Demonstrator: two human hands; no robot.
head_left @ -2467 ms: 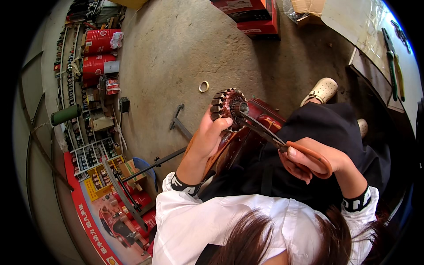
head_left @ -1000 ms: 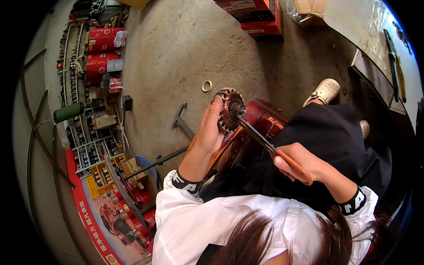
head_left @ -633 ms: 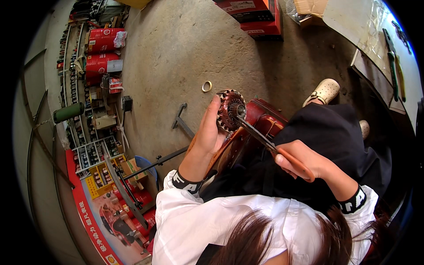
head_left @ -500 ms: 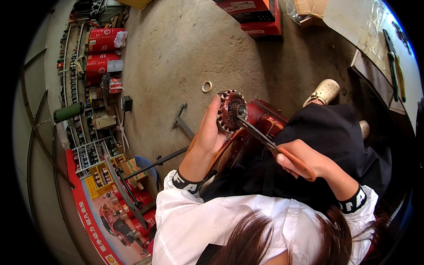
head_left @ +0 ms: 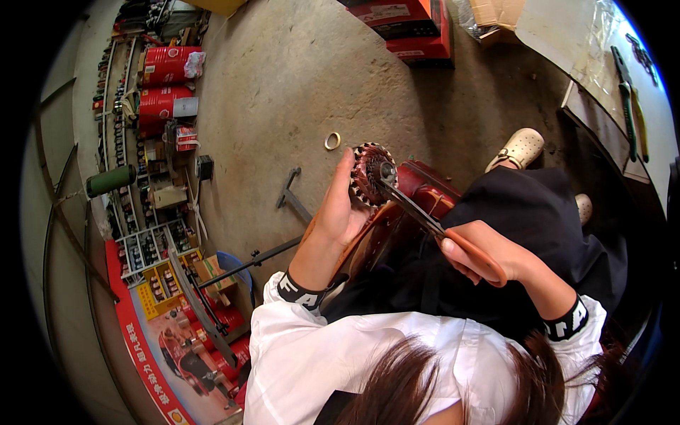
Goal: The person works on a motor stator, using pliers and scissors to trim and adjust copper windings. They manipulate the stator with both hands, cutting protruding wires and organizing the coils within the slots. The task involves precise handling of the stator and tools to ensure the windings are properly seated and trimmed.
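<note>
Both hands work at the rotor (head_left: 372, 173), which sits in front of my lap, propped on a red frame (head_left: 425, 195). My left hand (head_left: 340, 212) is wrapped around the rotor's near side, thumb up along its rim, holding it steady. My right hand (head_left: 489, 255) is closed on the orange handles of scissors (head_left: 425, 219), whose dark blades reach up-left with the tips touching the rotor's centre. Just left of the rotor, a small ring (head_left: 332, 140) lies on the concrete floor (head_left: 283, 85). Below the ring, a grey metal bar (head_left: 294, 195) rests flat. Well left of the rotor stand red cans (head_left: 163, 67) and a green cylinder (head_left: 111, 180). Red boxes (head_left: 411, 25) sit far beyond the rotor.
</note>
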